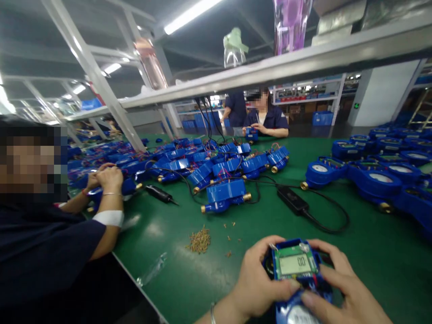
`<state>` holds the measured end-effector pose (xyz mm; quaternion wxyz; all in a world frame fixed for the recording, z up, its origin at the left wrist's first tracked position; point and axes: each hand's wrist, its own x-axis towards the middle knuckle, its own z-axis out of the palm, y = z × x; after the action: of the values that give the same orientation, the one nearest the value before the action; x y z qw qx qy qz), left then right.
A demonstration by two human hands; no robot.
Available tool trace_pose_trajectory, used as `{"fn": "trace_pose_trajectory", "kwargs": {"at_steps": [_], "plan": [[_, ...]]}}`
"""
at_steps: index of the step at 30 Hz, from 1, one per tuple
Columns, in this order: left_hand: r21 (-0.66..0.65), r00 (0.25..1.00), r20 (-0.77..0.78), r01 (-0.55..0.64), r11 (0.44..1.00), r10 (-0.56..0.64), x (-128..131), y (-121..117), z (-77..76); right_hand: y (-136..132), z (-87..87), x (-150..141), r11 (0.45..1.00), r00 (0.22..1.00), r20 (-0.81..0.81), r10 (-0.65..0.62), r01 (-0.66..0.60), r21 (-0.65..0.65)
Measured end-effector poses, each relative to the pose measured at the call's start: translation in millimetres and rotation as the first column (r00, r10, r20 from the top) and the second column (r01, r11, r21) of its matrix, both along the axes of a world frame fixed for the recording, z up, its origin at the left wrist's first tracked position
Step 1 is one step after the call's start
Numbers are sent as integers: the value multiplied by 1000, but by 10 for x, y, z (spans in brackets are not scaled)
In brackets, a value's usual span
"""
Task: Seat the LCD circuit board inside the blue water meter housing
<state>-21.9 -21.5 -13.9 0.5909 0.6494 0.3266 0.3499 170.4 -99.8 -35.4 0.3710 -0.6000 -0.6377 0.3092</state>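
Observation:
Low on the right, my left hand [258, 281] and my right hand [347, 283] grip a blue water meter [303, 297] from both sides. Its housing is uncovered at the top, showing a green circuit board [300, 249] and a small display [297, 265] that reads 0.0. Both thumbs press just below the board, near a red part at its lower edge. Part of a round dial [300, 315] shows at the bottom of the frame. My fingers hide the sides of the housing. Left of my hands, a heap of small brass-coloured screws [200, 240] lies on the green table.
Several blue meters [226, 193] with wires crowd the table's middle, and more [378, 180] stand at right. A black adapter [292, 199] with its cable and a black electric screwdriver [158, 193] lie between. A co-worker [50, 252] sits close at left; another [266, 119] sits across.

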Motion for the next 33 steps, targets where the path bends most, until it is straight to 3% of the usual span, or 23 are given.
{"fn": "trace_pose_trajectory", "kwargs": {"at_steps": [6,13,18,25,33], "plan": [[84,999,-50,4,996,1,93,56,45,21,304,-3,1000,998,-57,-5,5,3],[158,999,-46,26,987,-19,99,73,39,-18,320,77,995,996,0,86,-85,58],[104,998,-4,58,993,-57,120,60,35,-10,408,131,982,978,92,185,-187,13],[142,998,-13,61,988,-60,122,79,5,36,439,158,986,983,77,165,-163,-34],[215,988,-149,74,974,-42,173,45,123,30,407,140,990,987,84,139,-139,-2]]}}
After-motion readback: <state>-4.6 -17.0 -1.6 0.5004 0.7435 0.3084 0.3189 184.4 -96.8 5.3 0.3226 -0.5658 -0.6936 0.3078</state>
